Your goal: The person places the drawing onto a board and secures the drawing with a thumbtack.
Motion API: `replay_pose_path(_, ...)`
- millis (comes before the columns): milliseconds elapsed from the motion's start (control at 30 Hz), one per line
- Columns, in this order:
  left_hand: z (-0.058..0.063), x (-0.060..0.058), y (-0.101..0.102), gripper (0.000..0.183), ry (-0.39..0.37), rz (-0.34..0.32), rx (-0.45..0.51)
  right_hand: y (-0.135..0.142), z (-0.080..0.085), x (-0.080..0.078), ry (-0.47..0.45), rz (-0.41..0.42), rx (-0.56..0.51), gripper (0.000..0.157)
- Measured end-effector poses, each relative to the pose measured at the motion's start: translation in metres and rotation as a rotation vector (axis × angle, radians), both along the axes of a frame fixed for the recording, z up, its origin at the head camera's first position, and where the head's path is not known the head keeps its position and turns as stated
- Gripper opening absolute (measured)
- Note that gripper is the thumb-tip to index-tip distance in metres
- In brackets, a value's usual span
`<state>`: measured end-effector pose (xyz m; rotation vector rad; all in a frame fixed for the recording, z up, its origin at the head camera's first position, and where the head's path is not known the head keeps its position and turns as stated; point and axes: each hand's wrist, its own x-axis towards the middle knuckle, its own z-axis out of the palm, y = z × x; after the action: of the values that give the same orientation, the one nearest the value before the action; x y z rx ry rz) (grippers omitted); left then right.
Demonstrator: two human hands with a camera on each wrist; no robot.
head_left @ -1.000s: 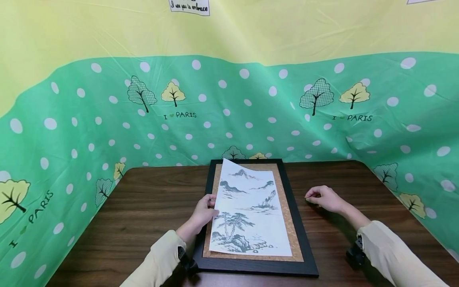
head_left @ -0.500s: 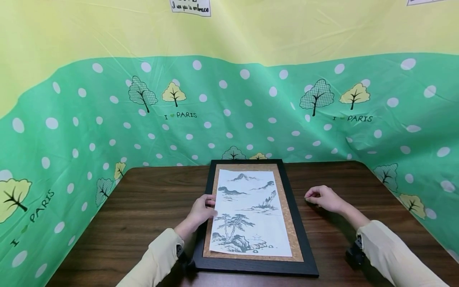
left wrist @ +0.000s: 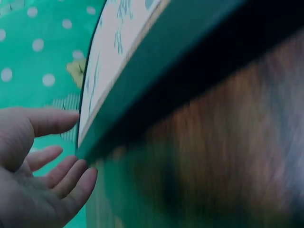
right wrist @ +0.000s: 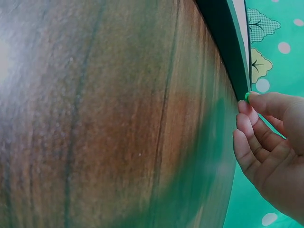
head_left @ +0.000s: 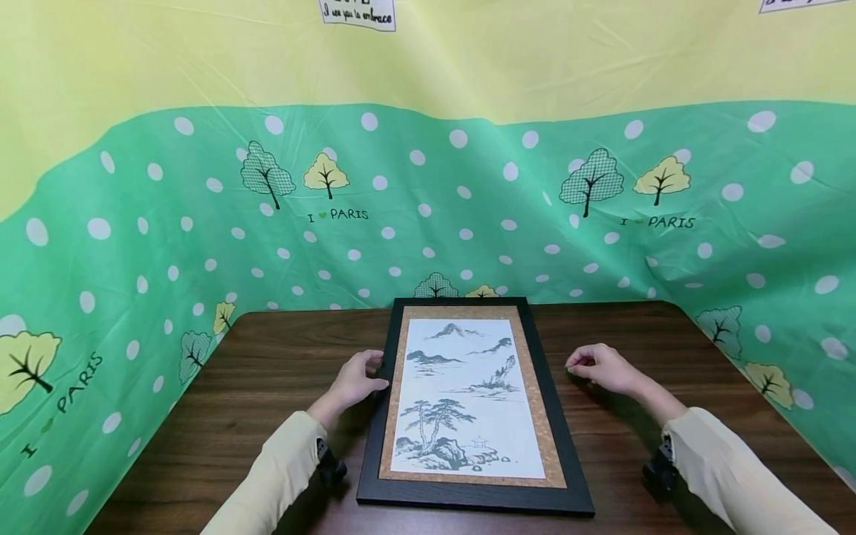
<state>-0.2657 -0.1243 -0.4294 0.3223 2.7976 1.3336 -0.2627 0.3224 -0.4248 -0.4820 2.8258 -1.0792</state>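
A sheet of paper (head_left: 461, 386) with an ink landscape lies flat on a cork board (head_left: 543, 446). Round the cork runs a black frame (head_left: 481, 496). At the frame's left side is my left hand (head_left: 352, 380), thumb and fingers spread apart with nothing between them; its fingertips are right at the outer edge. My right hand (head_left: 602, 368) is off to the frame's right, above the table. Between its thumb and index finger it pinches a small green piece (right wrist: 247, 97), like a pushpin's head, mostly covered by the fingers.
The dark wooden table (head_left: 267, 386) carries the framed board near its middle. Behind and at both sides hangs a green and yellow cloth (head_left: 401, 186) with white dots and printed trees. A dark device (head_left: 330, 462) is strapped at the left wrist.
The left hand has let go of the paper's left edge and drawn back left to the frame's side. The paper's lifted upper left corner has settled flat. The right hand has barely moved.
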Motion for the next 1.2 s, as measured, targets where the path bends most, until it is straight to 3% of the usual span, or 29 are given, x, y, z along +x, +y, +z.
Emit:
replay_pose_path(233, -0.007, -0.014, -0.016, 0.056, -0.014, -0.07, -0.042, -0.005, 0.003, -0.005, 0.018, 0.003, 0.023, 0.009)
replay_pose_path(433, -0.012, -0.021, -0.018, 0.049, -0.074, -0.07, -0.035, -0.016, 0.005, -0.014, 0.039, 0.018, 0.023, 0.009)
replay_pose_path(900, -0.014, -0.025, -0.015, 0.043, -0.12, -0.058, -0.006, -0.053, 0.021, -0.045, 0.088, 0.019, 0.059, 0.01)
replay_pose_path(1200, -0.017, -0.025, -0.014, 0.042, -0.132, -0.056, 0.022, -0.079, 0.025, -0.066, 0.041, 0.033, 0.033, 0.013)
